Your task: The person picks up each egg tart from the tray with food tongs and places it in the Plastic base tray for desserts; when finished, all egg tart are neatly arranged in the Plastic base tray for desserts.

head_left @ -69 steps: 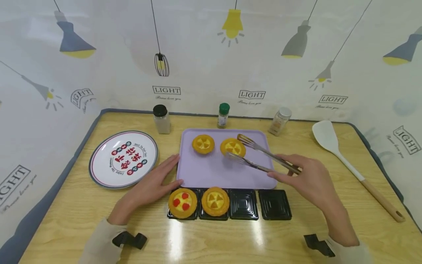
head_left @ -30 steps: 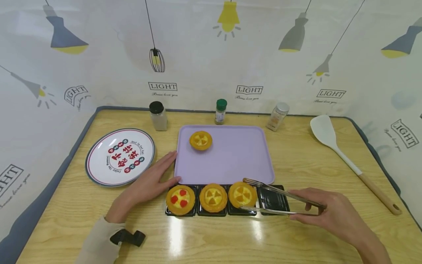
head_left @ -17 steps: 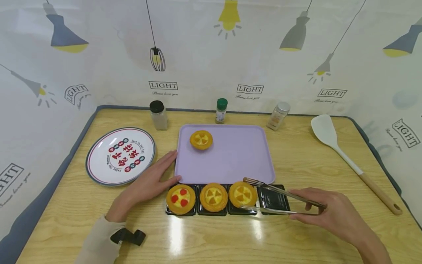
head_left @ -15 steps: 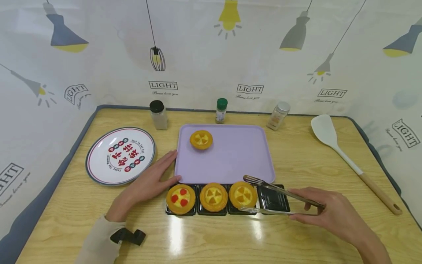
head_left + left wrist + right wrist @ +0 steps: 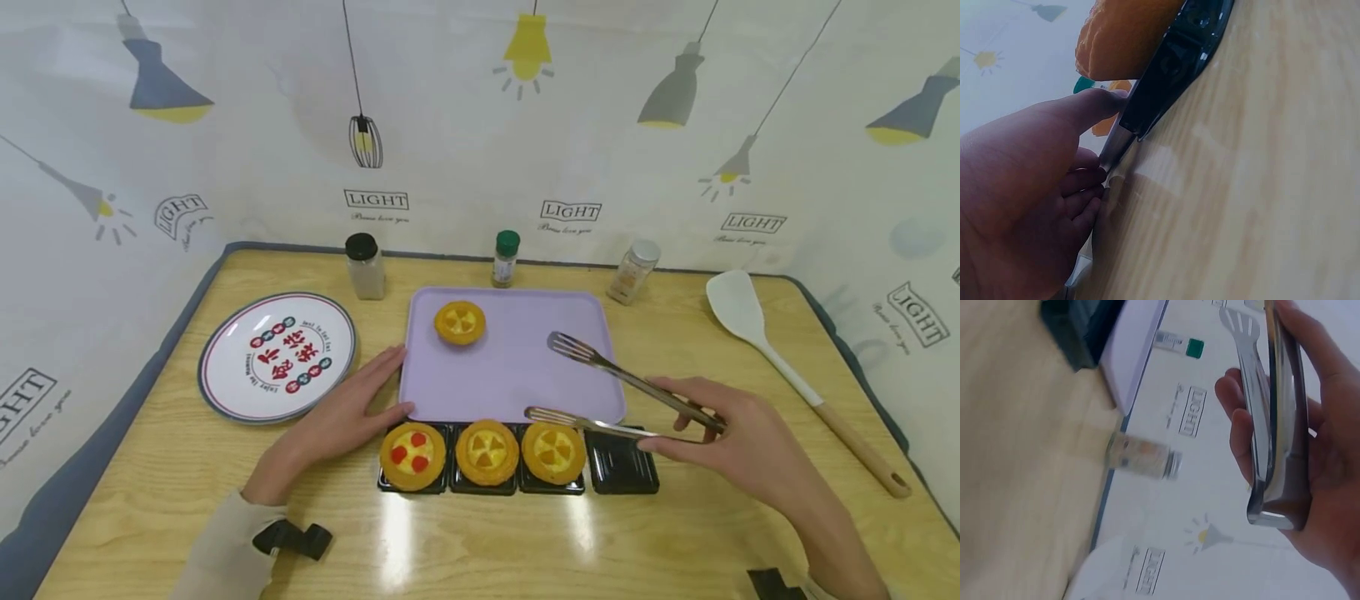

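The work looks to be between two transfers, with the tongs (image 5: 637, 382) carrying nothing. At right of centre in the head view, the right hand (image 5: 738, 433) has its grip curled round the tongs; their arms stand spread, the tips over the right and lower parts of the lilac tray (image 5: 517, 375). The left hand (image 5: 348, 419), left of centre, touches the tray's left edge with thumb and fingers extended, its grip not clenched on anything; it seems to steady the tray.

One yellow-topped tart (image 5: 460, 322) sits at the tray's upper left. Along the lower middle of the frame, a tart with red spots (image 5: 412, 456) and two more yellow-topped tarts (image 5: 487, 452) rest in black holders, while the fourth holder (image 5: 624, 462), at the right end, has none.

The next move probably calls for bringing the tongs leftward and up across the tray, setting one tip either side of the lone tart and squeezing gently. The carry to the fourth holder would then pass near the filled ones, so lifting well above them seems wise.
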Demonstrator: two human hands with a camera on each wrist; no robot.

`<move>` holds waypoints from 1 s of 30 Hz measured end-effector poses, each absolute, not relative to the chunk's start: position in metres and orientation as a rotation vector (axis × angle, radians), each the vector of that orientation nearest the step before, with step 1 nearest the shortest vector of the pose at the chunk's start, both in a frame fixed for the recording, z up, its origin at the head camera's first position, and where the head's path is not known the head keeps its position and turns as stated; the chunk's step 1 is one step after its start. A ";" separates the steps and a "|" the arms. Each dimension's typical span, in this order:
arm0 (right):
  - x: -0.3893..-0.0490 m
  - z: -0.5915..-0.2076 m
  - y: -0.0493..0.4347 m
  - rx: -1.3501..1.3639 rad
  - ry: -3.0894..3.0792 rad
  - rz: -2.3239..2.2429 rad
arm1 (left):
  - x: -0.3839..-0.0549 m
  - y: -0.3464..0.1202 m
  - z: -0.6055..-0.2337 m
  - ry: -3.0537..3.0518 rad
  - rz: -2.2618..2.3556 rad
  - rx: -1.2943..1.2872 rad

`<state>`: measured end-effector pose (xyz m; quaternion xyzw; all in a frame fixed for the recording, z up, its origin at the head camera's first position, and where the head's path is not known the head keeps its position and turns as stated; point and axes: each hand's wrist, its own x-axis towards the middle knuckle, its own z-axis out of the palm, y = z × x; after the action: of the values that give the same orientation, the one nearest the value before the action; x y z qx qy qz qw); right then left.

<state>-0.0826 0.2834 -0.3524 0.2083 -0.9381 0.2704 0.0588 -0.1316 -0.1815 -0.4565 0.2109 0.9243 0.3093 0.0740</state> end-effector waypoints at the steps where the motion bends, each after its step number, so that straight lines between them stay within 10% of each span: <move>1: -0.088 -0.350 0.278 0.618 -2.846 0.794 | -0.131 -0.182 -0.457 2.774 0.929 0.634; 30: -0.190 -0.362 0.168 0.621 -2.995 0.447 | -0.132 -0.182 -0.458 2.785 0.938 0.649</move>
<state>-0.1899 0.1680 -0.3619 0.2010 -0.9685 0.1446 0.0252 -0.1323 -0.1820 -0.4585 0.2152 0.9233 0.3111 0.0658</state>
